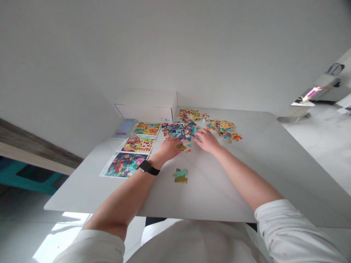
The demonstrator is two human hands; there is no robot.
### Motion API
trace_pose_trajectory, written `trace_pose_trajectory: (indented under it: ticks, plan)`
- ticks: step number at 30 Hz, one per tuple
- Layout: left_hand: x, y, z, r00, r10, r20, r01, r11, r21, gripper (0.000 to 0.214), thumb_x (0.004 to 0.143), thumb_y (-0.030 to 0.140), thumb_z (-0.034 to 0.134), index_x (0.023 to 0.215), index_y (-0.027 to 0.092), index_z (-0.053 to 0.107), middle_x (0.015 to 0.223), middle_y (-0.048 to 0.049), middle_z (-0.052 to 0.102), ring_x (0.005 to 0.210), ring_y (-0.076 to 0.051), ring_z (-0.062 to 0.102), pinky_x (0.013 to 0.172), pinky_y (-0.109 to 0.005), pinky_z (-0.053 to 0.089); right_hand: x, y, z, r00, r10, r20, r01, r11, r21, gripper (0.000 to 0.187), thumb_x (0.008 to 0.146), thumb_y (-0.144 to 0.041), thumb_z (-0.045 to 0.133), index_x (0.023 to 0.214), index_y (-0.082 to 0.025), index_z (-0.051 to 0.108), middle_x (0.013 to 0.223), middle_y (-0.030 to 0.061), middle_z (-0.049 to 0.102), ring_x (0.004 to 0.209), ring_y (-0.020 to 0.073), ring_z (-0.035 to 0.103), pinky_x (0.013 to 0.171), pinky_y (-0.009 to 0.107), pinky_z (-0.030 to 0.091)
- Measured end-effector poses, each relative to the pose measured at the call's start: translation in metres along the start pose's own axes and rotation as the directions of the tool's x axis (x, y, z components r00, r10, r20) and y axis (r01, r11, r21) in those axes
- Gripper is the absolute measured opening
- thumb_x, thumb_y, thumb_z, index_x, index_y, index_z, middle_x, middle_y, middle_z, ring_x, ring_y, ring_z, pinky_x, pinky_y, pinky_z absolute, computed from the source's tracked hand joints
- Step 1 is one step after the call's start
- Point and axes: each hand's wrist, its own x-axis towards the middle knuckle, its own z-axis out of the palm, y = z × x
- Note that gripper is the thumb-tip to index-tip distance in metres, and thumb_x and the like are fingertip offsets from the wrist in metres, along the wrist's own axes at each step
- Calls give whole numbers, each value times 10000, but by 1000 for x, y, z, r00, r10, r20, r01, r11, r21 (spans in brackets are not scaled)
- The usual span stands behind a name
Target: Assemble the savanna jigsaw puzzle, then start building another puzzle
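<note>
My left hand (169, 149) rests at the near edge of a pile of colourful jigsaw pieces (179, 130), with a black-strapped watch (148, 167) on its wrist. Its fingertips touch a few joined pieces (185, 147), but I cannot tell if they grip them. My right hand (207, 141) reaches the pile's right side, its fingertips among the pieces. Between my hands and the table's near edge lies a small joined section of puzzle (181, 175). Two more heaps of pieces (223, 129) (191, 114) lie beyond and to the right.
Three printed picture sheets (124, 164) lie in a column left of my hands on the white table (233, 175). A white box (146, 106) stands at the far edge against the wall, with a blurred object (125, 128) beside it. The table's edges drop to a pale floor.
</note>
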Motion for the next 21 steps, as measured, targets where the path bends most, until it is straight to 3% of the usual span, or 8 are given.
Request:
trace_pose_trajectory:
  ticks: [4, 9, 12, 18, 21]
  plan:
    - [-3, 4, -3, 1000, 16, -6, -16, 999, 34, 245, 1041, 309, 643, 1186, 226, 822, 1340, -124, 776, 1250, -314, 721, 1109, -465, 561, -39, 19, -24, 1000, -11, 9, 11, 999, -36, 318, 1016, -280, 740, 1326, -236, 796, 1341, 140, 735, 1273, 315, 678, 1185, 462, 520]
    - [-7, 12, -8, 1000, -12, 25, 9, 994, 109, 260, 1047, 345, 634, 1204, 242, 814, 1317, -124, 778, 1265, -325, 719, 1110, -477, 566, -93, 54, -49, 998, 61, 13, -59, 994, -90, 279, 991, -290, 751, 1256, -239, 822, 1296, 137, 775, 1218, 328, 718, 1137, 479, 550]
    - [-8, 15, -12, 999, -44, 28, 39, 988, 148, 299, 1034, 389, 663, 1259, 255, 809, 1408, -136, 750, 1311, -352, 701, 1123, -507, 563, -118, 70, -56, 994, 102, 45, -96, 989, -115, 243, 988, -310, 751, 1208, -243, 831, 1248, 126, 797, 1155, 318, 738, 1074, 454, 573]
    - [-8, 21, -7, 998, 57, 22, -59, 994, 95, 347, 1054, 396, 627, 1291, 210, 799, 1348, -135, 785, 1306, -325, 709, 1155, -471, 556, -136, 83, -52, 987, 146, 61, -142, 988, -66, 160, 998, -310, 732, 1105, -256, 837, 1159, 98, 804, 1086, 281, 747, 992, 398, 579]
    - [-11, 26, 1, 999, 31, 26, -33, 997, 74, 348, 1043, 403, 651, 1290, 218, 811, 1375, -132, 778, 1298, -329, 715, 1162, -484, 559, -136, 85, -46, 989, 142, 47, -140, 989, -43, 133, 968, -293, 764, 1074, -257, 836, 1144, 92, 799, 1071, 275, 741, 988, 391, 576]
